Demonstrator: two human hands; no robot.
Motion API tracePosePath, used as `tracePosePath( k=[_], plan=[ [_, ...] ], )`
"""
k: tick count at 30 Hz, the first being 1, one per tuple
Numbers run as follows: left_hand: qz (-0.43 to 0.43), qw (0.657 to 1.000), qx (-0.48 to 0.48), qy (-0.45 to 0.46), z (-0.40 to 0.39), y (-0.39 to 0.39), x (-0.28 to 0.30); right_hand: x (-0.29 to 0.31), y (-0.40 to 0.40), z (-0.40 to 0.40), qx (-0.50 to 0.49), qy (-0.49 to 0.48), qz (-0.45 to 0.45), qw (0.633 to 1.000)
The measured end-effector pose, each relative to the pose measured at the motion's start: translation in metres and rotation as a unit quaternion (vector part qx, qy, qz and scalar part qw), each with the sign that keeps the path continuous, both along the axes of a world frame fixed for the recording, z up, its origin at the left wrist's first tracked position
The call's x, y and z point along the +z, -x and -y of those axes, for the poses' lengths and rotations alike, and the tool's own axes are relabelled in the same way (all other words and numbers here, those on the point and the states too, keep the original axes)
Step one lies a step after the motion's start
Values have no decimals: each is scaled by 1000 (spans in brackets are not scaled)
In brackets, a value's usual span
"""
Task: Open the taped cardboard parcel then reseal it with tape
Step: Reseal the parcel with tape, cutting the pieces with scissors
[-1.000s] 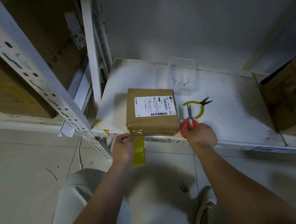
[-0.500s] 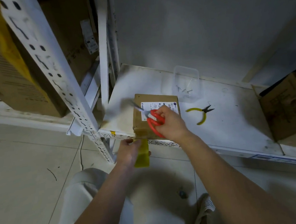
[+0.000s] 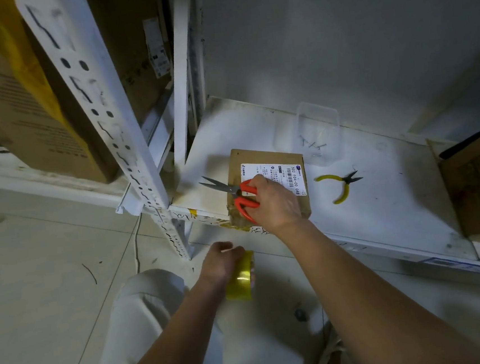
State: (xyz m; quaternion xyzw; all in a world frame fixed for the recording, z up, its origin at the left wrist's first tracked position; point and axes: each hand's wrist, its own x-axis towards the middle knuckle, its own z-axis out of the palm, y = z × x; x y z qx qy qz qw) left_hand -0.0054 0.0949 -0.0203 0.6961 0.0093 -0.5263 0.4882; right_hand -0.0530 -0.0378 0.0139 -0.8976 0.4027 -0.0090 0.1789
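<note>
Holding the red-handled steel scissors (image 3: 238, 195) in my right hand (image 3: 274, 202), fingers curled through and round the loops, I have the blades parted and pointing left, off the left edge of the small brown cardboard parcel with the white printed label (image 3: 268, 179). My left hand (image 3: 218, 261) is clamped round the roll of yellowish transparent packing tape (image 3: 240, 277), held low in front of the shelf, over the floor and apart from the parcel.

As I judge it, the task is well into its second half. The parcel's flaps lie flat and shut, and a glossy band of tape seems to wrap its near left corner, crinkled where it turns over the edge. Whether a strip runs from that corner down to the roll I cannot tell; none shows plainly. If one does, what is left is to cut it free near the box and press the loose end down. If not, more tape may yet be wanted across the seam.

The parcel sits at the front edge of the white metal shelf (image 3: 381, 197), partly beneath my right hand, which hovers over or rests on its near right part. Yellow-handled pliers (image 3: 340, 185) lie well to its right, untouched.
</note>
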Motion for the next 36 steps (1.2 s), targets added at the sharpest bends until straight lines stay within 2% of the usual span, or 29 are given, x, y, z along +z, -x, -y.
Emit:
tracePosePath(
  k=[2, 4, 7, 9, 12, 15, 18, 20, 30, 36],
  plan=[
    [-23, 1000, 8, 18, 0, 0, 0, -1, -1, 0, -6, -8, 10, 1000],
    [-49, 998, 18, 28, 3, -4, 4, 2, 0, 3, -16, -59, 35, 998],
    [-66, 997, 30, 13, 3, -9, 8, 17, 10, 15, -71, -230, 131, 962],
    [-62, 998, 22, -1, 5, -7, 10, 30, 25, 23, -97, -306, 154, 934],
    [-80, 996, 25, -10, 8, -2, 10, 49, 55, 31, -61, -357, 41, 931],
    [-47, 998, 26, -26, 8, 2, 13, 56, 84, 38, -62, -460, -60, 884],
    [-25, 999, 30, -14, 6, 5, 15, 52, 97, 39, -81, -450, -146, 877],
    [-19, 999, 27, 2, 5, 5, 16, 47, 94, 35, -94, -428, -165, 884],
    [13, 1000, -1, 0, 3, -4, 17, 40, 63, 23, -96, -417, -121, 896],
    [13, 999, -26, -19, 2, -9, 18, 38, 48, 21, -61, -396, -126, 907]
  ],
)
